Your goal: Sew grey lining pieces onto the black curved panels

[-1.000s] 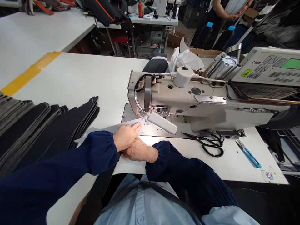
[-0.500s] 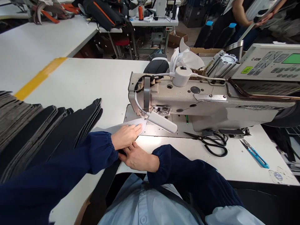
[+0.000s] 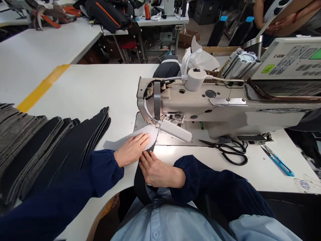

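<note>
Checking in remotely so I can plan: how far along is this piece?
Nothing shows as clearly finished. In hand: the left hand flattens a pale grey mesh piece by the sewing machine; the right hand rests on a black strip. Remaining: probably the stacked black pieces at left, though they may be finished ones.

Scissors: black-handled scissors (image 3: 220,146) lay on the white table (image 3: 82,83), near blue thread snips (image 3: 277,165).
Tape: a yellow strip (image 3: 43,87) ran across the tabletop.
Background: a black bag (image 3: 107,16) lay beyond; a cardboard box (image 3: 188,39) stood on the floor.
</note>
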{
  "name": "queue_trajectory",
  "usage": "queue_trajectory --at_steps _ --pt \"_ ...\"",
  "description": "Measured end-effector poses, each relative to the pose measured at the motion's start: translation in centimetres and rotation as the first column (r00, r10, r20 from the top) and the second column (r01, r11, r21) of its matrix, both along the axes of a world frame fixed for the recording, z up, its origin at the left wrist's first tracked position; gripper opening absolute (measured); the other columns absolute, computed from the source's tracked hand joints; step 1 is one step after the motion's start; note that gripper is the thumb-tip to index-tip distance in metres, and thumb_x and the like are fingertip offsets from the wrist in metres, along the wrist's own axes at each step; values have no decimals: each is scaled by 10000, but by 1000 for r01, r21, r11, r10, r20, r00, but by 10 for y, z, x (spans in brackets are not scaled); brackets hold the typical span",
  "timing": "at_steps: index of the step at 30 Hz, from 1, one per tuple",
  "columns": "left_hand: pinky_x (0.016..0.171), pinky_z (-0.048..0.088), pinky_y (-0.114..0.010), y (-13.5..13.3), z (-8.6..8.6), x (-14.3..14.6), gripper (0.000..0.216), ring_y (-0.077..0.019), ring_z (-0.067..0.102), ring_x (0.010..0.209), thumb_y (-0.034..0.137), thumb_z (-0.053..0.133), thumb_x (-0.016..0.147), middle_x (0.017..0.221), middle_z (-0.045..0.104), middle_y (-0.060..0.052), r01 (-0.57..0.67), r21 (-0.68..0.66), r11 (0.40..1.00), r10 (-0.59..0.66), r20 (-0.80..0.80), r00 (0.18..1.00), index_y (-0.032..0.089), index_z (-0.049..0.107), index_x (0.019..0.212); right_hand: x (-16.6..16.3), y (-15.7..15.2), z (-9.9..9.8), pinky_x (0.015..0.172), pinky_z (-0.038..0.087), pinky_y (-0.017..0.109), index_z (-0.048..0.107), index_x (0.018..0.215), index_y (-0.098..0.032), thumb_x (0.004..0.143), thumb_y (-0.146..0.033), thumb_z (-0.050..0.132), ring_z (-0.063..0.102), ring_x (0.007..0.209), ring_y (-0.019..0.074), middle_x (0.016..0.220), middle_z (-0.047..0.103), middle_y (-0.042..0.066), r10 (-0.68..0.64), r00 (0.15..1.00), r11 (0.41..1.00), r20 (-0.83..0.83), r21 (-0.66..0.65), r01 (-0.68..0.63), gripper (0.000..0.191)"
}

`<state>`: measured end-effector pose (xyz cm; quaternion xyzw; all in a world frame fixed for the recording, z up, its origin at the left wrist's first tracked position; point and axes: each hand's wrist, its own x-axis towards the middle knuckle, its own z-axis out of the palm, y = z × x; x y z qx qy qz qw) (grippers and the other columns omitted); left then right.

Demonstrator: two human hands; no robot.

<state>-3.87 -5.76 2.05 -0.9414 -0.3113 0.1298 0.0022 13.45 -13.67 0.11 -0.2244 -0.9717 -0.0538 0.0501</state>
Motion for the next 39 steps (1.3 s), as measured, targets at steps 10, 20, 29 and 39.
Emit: queue_trajectory --at_steps 10,20,29,39 --pt "1029 445 -410 -11 -11 24 541 -290 370 1401 92 360 886 1490 423 -173 -143 71 987 142 14 990 66 445 1419 3 -1 7 922 482 581 510 1248 166 913 -150 416 608 1137 394 1230 548 400 21 998 1000 64 -22 -20 470" --pt "943 488 -410 4 -10 53 482 -335 386 1381 81 339 913 1410 484 -250 -265 119 957 268 -12 963 10 477 1370 10 10 15 915 478 582 554 1213 166 902 -245 472 608 1125 432 1245 511 429 3 990 987 138 -158 19 522" --pt "723 496 -315 11 10 60 435 -283 550 1082 25 395 886 1188 589 -192 -305 133 943 314 -58 948 93 505 1302 15 17 32 945 451 591 575 1226 117 904 -361 504 569 1174 455 1301 488 403 -19 971 969 236 -235 76 581" --pt "667 428 -346 -1 30 43 370 -282 548 935 -17 384 857 971 600 -165 -279 79 957 284 -63 957 108 585 1142 15 24 41 991 438 584 519 1283 125 902 -377 512 489 1256 475 1369 419 396 -35 956 950 291 -288 122 629"
